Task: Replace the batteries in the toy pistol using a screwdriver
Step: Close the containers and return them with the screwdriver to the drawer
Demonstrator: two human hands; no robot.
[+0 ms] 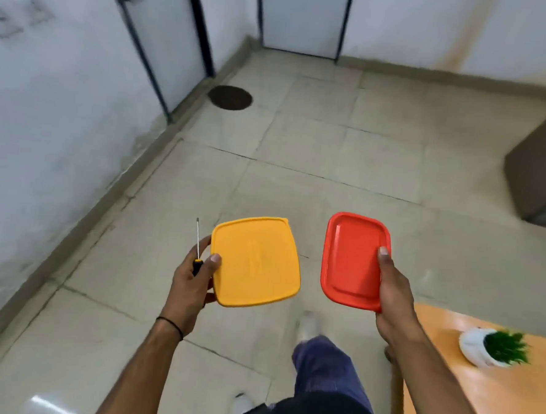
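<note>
**Boxes and screwdriver carried toward the table; no toy pistol in sight**

We stand on pale floor tiles, one leg stepping forward, with an orange table [509, 397] and its small potted plant [493, 346] at our near right. Our left hand [190, 285] pinches the edge of a yellow-lidded box [257, 262], thumb on top, and traps a slim screwdriver [196, 250] against the palm, shaft pointing away from us. Our right hand [394, 297] grips a red-lidded box [351, 259] by its near corner, thumb pressed on the lid. Neither the toy pistol nor the batteries show; they may be inside the boxes, though we cannot tell. We judge this a carrying step: keep both boxes level, mind the screwdriver tip, set the boxes on the table before loosening either hold. Farther off, a round floor drain [229, 97] lies by the doors
</note>
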